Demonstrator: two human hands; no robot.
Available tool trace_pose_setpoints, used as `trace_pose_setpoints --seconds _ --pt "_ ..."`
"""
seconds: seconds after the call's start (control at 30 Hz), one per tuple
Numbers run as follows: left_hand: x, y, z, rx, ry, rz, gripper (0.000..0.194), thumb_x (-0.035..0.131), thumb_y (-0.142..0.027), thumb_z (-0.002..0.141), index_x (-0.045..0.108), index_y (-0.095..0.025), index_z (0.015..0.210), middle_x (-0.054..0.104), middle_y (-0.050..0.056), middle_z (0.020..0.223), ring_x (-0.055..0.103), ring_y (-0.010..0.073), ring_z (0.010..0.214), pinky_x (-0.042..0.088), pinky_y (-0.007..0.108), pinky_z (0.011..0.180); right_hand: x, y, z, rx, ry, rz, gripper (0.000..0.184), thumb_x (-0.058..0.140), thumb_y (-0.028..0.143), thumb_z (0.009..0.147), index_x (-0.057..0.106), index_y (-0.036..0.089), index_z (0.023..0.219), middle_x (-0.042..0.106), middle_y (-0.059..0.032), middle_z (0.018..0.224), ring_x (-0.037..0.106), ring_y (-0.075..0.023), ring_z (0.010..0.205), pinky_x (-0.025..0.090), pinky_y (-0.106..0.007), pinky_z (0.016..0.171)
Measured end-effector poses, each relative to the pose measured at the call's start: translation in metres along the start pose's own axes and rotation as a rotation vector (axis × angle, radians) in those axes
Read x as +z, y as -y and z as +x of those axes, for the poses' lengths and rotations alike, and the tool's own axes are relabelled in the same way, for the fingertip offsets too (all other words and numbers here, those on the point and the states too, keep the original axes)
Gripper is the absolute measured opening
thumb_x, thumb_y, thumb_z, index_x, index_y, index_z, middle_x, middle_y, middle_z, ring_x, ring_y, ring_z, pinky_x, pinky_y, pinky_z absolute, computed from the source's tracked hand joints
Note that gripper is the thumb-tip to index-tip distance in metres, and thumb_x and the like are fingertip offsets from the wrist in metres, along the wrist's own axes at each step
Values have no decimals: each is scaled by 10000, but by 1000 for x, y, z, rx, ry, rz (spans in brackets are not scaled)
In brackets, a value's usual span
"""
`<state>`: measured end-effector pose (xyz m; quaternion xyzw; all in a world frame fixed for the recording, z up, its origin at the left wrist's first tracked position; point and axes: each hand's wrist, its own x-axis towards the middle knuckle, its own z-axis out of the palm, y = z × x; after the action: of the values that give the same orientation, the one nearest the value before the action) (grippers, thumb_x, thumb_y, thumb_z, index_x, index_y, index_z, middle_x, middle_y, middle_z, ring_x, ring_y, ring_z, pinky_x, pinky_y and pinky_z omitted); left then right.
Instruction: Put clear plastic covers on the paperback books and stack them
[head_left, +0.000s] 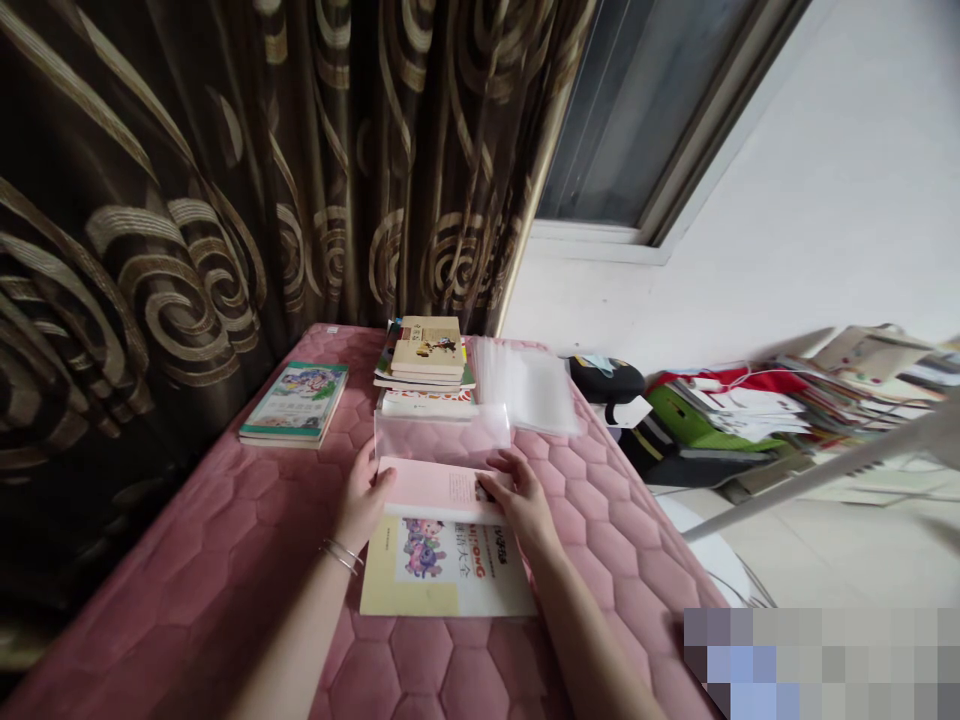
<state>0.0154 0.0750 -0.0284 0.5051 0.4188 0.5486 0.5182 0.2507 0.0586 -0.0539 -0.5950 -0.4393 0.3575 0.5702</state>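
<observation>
A yellow-and-white book (442, 575) lies flat on the pink quilted surface (225, 560) in front of me. A clear plastic cover sleeve (442, 440) lies over its far end, with a pink flap folded across the book. My left hand (365, 500) grips the flap's left edge, fingers curled; a bracelet is on that wrist. My right hand (521, 495) presses down on the flap's right side with fingers bent over the edge.
A stack of books (426, 355) stands at the far edge, a green-covered book (296, 402) to its left, a pile of clear sleeves (529, 385) to its right. A patterned curtain (225, 170) hangs behind. Bags and papers (750, 410) clutter the floor at right.
</observation>
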Motion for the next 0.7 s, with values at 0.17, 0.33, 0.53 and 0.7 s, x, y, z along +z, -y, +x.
trace_pose_setpoints --seconds 0.17,0.33,0.53,0.7 --pt "1 -2 -1 -10 -17 -7 797 660 -427 751 308 -116 1394 712 111 937 649 221 873 499 322 779 0 0 1 -37 -20 -25 488 715 442 637 602 238 1065 670 -32 990 615 -217 896 500 -331 757" --pt "0 -4 -2 -3 -58 41 722 657 -435 756 384 -133 1353 667 22 776 609 167 714 471 260 658 1 -1 3 -38 -57 -54 480 712 495 608 615 205 978 666 -26 873 601 -210 807 477 -294 665" --pt "0 -3 -1 18 -86 86 661 637 -467 765 445 -138 1306 651 40 873 587 168 760 449 261 688 2 4 1 -47 -29 41 479 723 533 606 617 200 932 674 -33 862 606 -201 782 476 -283 661" --pt "0 -2 -2 42 -108 120 625 625 -481 769 476 -148 1276 645 34 849 591 183 773 455 278 704 0 2 3 -39 25 133 474 723 570 602 607 200 874 686 -30 819 621 -194 736 487 -286 634"
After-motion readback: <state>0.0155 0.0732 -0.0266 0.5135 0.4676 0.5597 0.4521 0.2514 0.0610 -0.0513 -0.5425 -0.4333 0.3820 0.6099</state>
